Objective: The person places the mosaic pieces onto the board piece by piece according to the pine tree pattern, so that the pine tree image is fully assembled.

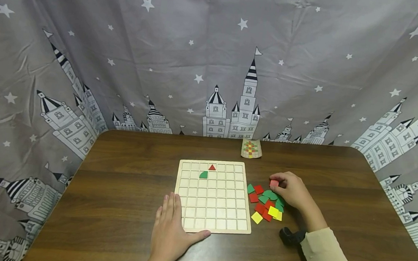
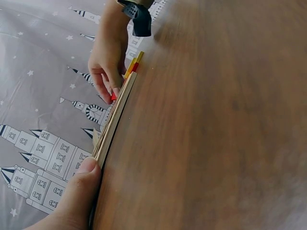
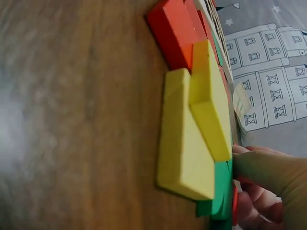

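Note:
A wooden grid board [image 1: 211, 196] lies on the table with a red triangle [image 1: 212, 168] and a green quarter-round tile [image 1: 204, 174] in its upper cells. My left hand [image 1: 172, 233] rests at the board's near left corner, fingers straight along the left side. Its thumb [image 2: 79, 184] touches the near edge in the left wrist view. To the right of the board, my right hand [image 1: 295, 192] pinches a red square tile [image 1: 274, 183] between thumb and fingers. That tile is at the far side of a loose pile of red, green and yellow tiles [image 1: 259, 208].
A small pattern card [image 1: 251, 149] stands at the table's back edge, behind the board. Yellow tiles [image 3: 187, 139] overlap at the pile's near side. A black strap [image 1: 291, 237] is by the right sleeve. A grey castle-print curtain [image 1: 171, 50] hangs behind the table.

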Tool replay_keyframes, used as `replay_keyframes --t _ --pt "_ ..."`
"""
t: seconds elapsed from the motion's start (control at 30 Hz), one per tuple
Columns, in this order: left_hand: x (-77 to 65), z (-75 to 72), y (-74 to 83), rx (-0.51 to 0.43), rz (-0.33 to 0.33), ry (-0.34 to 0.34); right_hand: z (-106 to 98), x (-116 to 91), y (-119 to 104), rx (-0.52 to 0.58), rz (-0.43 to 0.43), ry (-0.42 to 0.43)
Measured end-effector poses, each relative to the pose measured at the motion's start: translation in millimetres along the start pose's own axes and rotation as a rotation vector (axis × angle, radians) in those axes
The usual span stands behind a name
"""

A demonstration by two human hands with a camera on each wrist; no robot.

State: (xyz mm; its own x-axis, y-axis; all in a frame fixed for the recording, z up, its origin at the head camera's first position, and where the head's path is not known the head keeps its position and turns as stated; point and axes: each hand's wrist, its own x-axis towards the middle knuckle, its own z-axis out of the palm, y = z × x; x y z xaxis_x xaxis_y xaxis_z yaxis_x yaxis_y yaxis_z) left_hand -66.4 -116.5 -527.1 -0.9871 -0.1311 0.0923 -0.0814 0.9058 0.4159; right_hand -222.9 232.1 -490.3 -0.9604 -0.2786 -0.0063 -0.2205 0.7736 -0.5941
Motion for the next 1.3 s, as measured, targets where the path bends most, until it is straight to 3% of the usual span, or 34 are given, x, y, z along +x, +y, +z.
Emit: replay_keyframes --t 0.43,0.8,1.03,1.3 --pt "0.0 -0.5 0.9 0.001 0.005 0.001 0 1 0 -0.029 -0.055 0.004" --pt "-0.4 -1.3 1.0 0.002 0.002 0.001 -3 9 -4 -0.029 0.014 -0.061" --pt "-1.0 -2.5 1.1 -0.008 -0.003 -0.002 -2 16 -22 0.002 -0.004 -0.055" --pt "-1.4 -2.9 1.5 -0.006 0.002 0.003 14 29 -54 0.049 -0.04 -0.07"
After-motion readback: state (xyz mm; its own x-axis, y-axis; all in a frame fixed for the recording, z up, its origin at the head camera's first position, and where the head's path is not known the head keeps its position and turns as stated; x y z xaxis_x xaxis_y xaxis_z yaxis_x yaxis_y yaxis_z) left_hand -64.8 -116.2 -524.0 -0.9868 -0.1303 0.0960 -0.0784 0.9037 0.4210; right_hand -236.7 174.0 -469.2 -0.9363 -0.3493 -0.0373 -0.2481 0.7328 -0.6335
